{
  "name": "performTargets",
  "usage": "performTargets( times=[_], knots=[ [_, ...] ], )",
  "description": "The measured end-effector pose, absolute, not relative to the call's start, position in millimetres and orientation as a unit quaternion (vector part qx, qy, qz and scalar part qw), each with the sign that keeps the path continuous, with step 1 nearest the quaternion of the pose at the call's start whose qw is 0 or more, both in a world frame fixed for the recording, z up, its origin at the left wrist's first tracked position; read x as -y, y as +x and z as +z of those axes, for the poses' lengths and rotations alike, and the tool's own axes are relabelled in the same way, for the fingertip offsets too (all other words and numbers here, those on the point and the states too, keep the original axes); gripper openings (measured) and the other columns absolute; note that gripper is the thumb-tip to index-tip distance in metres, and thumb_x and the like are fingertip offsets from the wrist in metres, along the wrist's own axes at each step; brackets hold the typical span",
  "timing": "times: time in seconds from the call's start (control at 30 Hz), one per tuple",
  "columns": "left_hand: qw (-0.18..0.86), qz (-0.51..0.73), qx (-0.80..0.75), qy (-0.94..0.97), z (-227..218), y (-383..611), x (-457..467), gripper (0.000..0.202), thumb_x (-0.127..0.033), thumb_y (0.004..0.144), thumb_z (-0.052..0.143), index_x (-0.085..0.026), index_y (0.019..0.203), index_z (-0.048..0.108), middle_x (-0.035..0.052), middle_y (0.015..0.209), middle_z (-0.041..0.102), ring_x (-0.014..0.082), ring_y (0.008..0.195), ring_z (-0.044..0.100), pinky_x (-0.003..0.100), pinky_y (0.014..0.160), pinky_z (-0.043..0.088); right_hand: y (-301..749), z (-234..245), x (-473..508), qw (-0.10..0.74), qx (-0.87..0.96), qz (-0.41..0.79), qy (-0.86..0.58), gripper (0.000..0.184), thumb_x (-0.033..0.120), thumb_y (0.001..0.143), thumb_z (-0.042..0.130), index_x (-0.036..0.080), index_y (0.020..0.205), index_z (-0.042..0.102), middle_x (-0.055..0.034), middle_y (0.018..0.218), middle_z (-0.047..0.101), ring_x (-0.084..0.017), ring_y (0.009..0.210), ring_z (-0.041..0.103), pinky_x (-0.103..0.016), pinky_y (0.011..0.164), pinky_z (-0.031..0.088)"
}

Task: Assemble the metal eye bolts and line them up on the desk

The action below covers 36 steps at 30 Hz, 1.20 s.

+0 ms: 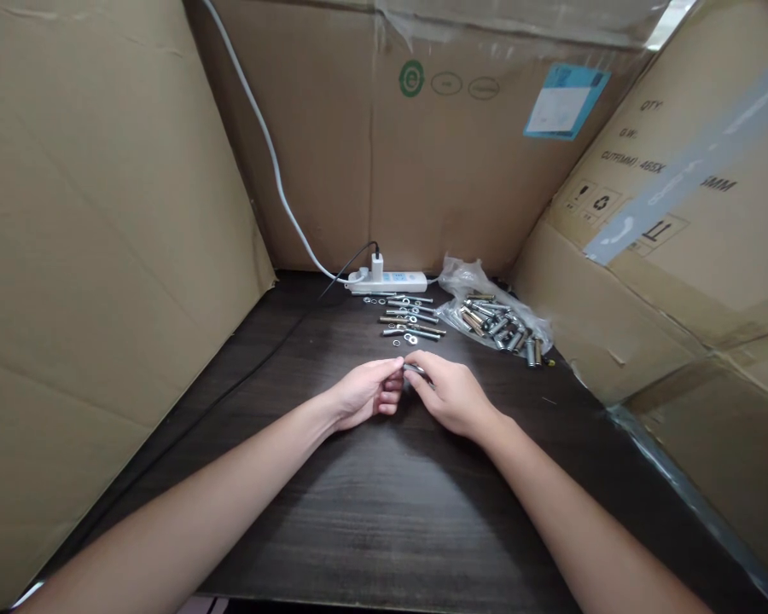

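Note:
Above the dark table, my right hand [449, 394] pinches a short grey metal piece [413, 368], likely an anchor bolt or its sleeve, lying between thumb and index finger. My left hand [371, 394] is closed, its thumb and fingertip pressed together at the left end of that piece. Whatever sits in the left fingertips is too small to make out. Just beyond both hands lie several threaded bolts [416, 320] in a loose stack of rows, with washers [410, 338] among them. To the right, a clear plastic bag [464, 275] spreads under a pile of metal anchor sleeves [499, 324].
A white power strip [416, 280] with a plugged-in charger [377, 267] stands at the back. Its white cord [272, 153] climbs the cardboard, and a black cable [236, 379] crosses the table's left side. Cardboard walls [320, 170] enclose the table [371, 529] on three sides.

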<state>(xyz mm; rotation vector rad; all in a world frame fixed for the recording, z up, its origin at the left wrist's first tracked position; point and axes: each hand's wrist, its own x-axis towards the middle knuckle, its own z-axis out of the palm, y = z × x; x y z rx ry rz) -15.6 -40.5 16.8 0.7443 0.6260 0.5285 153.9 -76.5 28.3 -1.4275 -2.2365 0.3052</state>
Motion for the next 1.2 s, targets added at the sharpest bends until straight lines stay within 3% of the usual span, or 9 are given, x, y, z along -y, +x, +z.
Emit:
performTargets(
  times=[0.23, 0.43, 0.6, 0.73, 0.9, 1.2],
  knots=[
    [0.849, 0.245, -0.299, 0.359, 17.4, -15.9, 41.0, 0.023, -0.036, 0.083, 0.057, -0.017, 0.083, 0.045, -0.0061, 0.063, 0.032, 0.003, 0.046, 0.028, 0.014, 0.043, 0.022, 153.9, 28.3, 77.1, 0.251, 0.803, 0.087, -0.534, 0.023, 0.035, 0.093, 0.042, 0.025, 0.106, 0.058, -0.003, 0.09, 0.059, -0.015, 0.077, 0.057, -0.024, 0.07, 0.041],
    [0.82, 0.242, -0.308, 0.416, 19.2, -14.1, 44.1, 0.023, -0.036, 0.081, 0.058, -0.018, 0.086, 0.044, -0.0074, 0.063, 0.029, 0.0028, 0.045, 0.024, 0.014, 0.043, 0.02, 151.0, 28.9, 78.0, 0.23, 0.807, 0.107, -0.533, 0.019, 0.028, 0.09, 0.044, 0.025, 0.104, 0.056, -0.0012, 0.09, 0.065, -0.016, 0.076, 0.06, -0.024, 0.066, 0.039],
    [0.794, 0.24, -0.338, 0.444, 20.0, -12.5, 45.5, 0.019, -0.035, 0.08, 0.054, -0.018, 0.084, 0.045, -0.0084, 0.058, 0.027, 0.0035, 0.043, 0.021, 0.014, 0.04, 0.017, 145.5, 30.9, 80.3, 0.2, 0.791, 0.098, -0.569, 0.021, 0.037, 0.089, 0.045, 0.024, 0.103, 0.052, 0.002, 0.064, 0.061, -0.015, 0.054, 0.055, -0.023, 0.054, 0.031],
    [0.759, 0.251, -0.358, 0.482, 18.8, -11.0, 43.8, 0.022, -0.035, 0.081, 0.049, -0.018, 0.071, 0.039, -0.0088, 0.055, 0.024, 0.0035, 0.041, 0.018, 0.015, 0.038, 0.013, 143.8, 33.0, 81.9, 0.211, 0.787, 0.106, -0.57, 0.02, 0.039, 0.088, 0.044, 0.022, 0.097, 0.05, 0.0028, 0.059, 0.058, -0.015, 0.051, 0.052, -0.023, 0.053, 0.029],
    [0.721, 0.315, -0.409, 0.462, 18.8, -11.9, 38.5, 0.033, -0.041, 0.083, 0.047, -0.019, 0.064, 0.03, -0.0102, 0.053, 0.019, 0.0023, 0.039, 0.012, 0.015, 0.037, 0.009, 150.0, 33.1, 79.6, 0.248, 0.766, 0.106, -0.584, 0.011, 0.028, 0.083, 0.042, 0.022, 0.089, 0.049, 0.0042, 0.055, 0.053, -0.014, 0.047, 0.047, -0.024, 0.052, 0.028],
    [0.722, 0.353, -0.388, 0.452, 19.0, -16.4, 34.6, 0.035, -0.043, 0.085, 0.048, -0.017, 0.064, 0.038, -0.0087, 0.053, 0.025, 0.0009, 0.038, 0.014, 0.014, 0.036, 0.009, 160.6, 33.8, 74.8, 0.32, 0.733, 0.115, -0.589, 0.008, 0.021, 0.077, 0.043, 0.022, 0.082, 0.048, 0.0052, 0.054, 0.043, -0.012, 0.047, 0.04, -0.024, 0.052, 0.029]
  ],
)
